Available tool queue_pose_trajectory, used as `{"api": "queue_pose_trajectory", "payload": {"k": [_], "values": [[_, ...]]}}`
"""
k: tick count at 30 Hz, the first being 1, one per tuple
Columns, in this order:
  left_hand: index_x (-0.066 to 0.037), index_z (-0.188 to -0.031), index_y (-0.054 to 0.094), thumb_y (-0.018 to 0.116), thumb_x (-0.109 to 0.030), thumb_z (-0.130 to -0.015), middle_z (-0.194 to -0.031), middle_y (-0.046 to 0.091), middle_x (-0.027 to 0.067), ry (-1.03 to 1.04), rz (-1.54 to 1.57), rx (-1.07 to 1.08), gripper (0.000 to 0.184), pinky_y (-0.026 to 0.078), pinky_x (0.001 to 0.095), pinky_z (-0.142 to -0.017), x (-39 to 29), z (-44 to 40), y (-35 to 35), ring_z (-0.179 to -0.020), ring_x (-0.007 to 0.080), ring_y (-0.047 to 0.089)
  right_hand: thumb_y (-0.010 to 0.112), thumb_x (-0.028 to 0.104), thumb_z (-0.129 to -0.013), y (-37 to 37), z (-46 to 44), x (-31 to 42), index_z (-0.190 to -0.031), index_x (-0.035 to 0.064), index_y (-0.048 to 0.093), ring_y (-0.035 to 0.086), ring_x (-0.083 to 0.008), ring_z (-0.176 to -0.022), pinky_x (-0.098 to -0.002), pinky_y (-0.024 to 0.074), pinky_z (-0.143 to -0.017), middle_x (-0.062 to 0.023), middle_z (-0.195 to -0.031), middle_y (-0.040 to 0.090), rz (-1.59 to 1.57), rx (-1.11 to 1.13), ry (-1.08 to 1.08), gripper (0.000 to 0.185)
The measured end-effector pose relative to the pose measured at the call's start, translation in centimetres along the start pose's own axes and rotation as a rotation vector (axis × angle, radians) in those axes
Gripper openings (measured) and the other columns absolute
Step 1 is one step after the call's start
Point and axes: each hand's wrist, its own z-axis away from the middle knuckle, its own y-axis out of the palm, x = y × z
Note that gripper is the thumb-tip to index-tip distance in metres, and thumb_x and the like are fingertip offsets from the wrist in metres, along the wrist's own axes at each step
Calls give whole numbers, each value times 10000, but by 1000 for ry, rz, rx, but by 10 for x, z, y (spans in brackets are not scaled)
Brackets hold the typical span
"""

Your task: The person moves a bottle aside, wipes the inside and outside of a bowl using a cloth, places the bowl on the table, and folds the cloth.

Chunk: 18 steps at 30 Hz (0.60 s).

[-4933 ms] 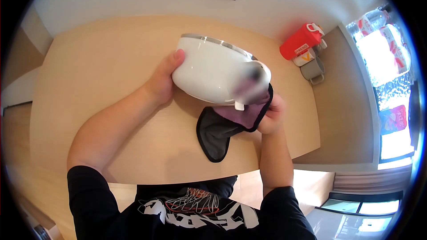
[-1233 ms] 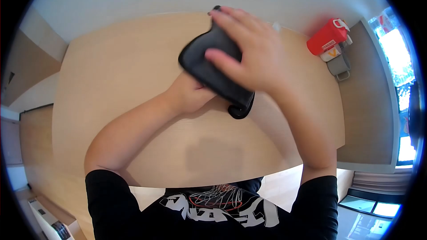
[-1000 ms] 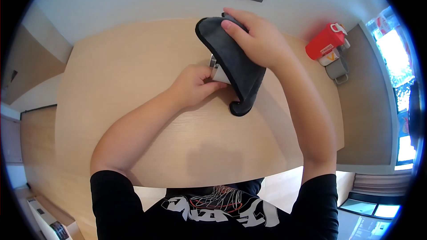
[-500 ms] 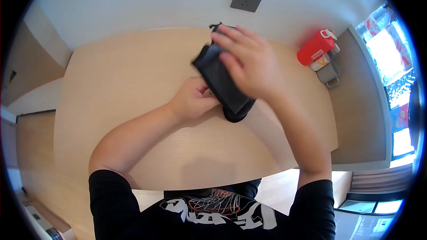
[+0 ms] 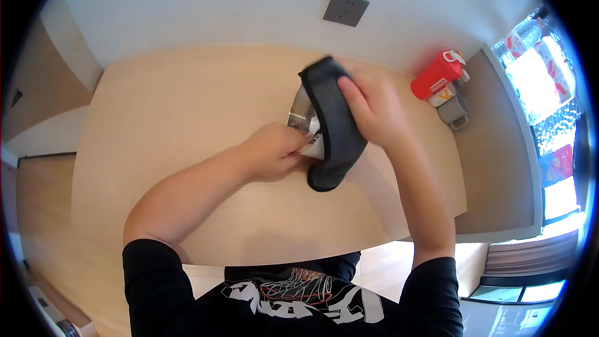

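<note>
A dark grey-black soft cover (image 5: 340, 128) with a black edging is held tilted above the table, in the middle of the head view. At its left side a shiny, silvery curved piece (image 5: 302, 112) shows; what kind of thing it is I cannot make out. My left hand (image 5: 277, 150) has its fingers closed on the lower left edge of this silvery piece. On the upper right side of the cover, my right hand (image 5: 372, 109) grips it, thumb on the near face and the other fingers hidden behind.
The pale wooden table (image 5: 168, 112) reaches back to a white wall with a dark socket plate (image 5: 346, 9). At the back right stand a red bottle (image 5: 435, 78), a small white container (image 5: 442, 95) and a grey mug (image 5: 453, 111), beside a wooden side panel (image 5: 499, 156).
My right hand has moved right and slightly down, from lying over the cover to gripping its side. The cover has turned and bent, and the silvery piece now shows at its left.
</note>
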Motion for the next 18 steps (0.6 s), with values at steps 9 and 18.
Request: {"api": "queue_pose_trajectory", "payload": {"k": [9, 18], "values": [[-4, -1060, 654, 597, 28, -864, -974, 709, 65, -3, 766, -213, 207, 515, 320, -819, -44, 5, 9, -920, 155, 656, 694, 183, -795, -18, 56, 71, -1335, 96, 600, 465, -373, -1350, -526, 362, -1099, -137, -1473, 499, 630, -14, -390, 555], [-20, -1432, 379, 733, -15, -869, -1318, 578, 95, -92, 1242, -224, 665, 484, 360, -1030, -53, 2, 9, -1222, 182, 567, 483, 254, -1021, -9, 10, 26, -1251, 56, 653, 667, -275, -991, -361, 511, -875, -146, -1074, 710, -273, 245, 342, 349]]}}
